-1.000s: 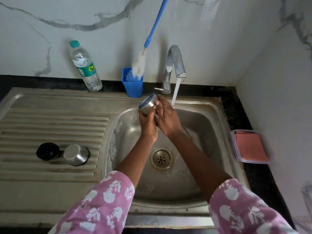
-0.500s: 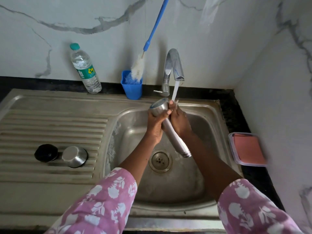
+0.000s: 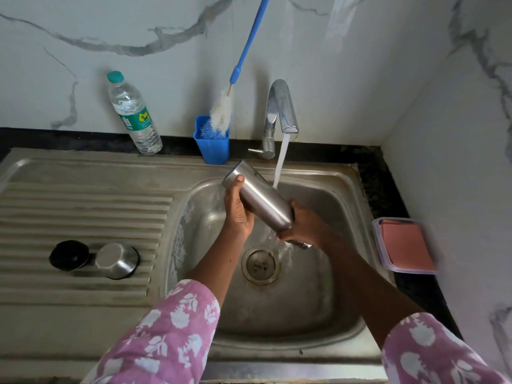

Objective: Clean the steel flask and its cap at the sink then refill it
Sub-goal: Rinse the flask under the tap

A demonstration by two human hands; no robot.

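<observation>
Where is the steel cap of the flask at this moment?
In the head view, the steel cap lies on the ribbed drainboard to the left of the sink basin, with the black stopper close on its left side.

A single wide-angle camera on the person's head looks forward and steeply down into the sink (image 3: 304,314), facing the back wall (image 3: 166,37) behind the tap (image 3: 279,106) — the side wall (image 3: 457,162) closes off the right edge and the draining board (image 3: 83,212) fills the left. It sits close in: the sleeves (image 3: 166,336) enter at the bottom edge, and the left hand (image 3: 238,209) and right hand (image 3: 304,228), both gripping the flask (image 3: 260,195), fall near mid-frame — straight lines bow towards the borders.
</observation>
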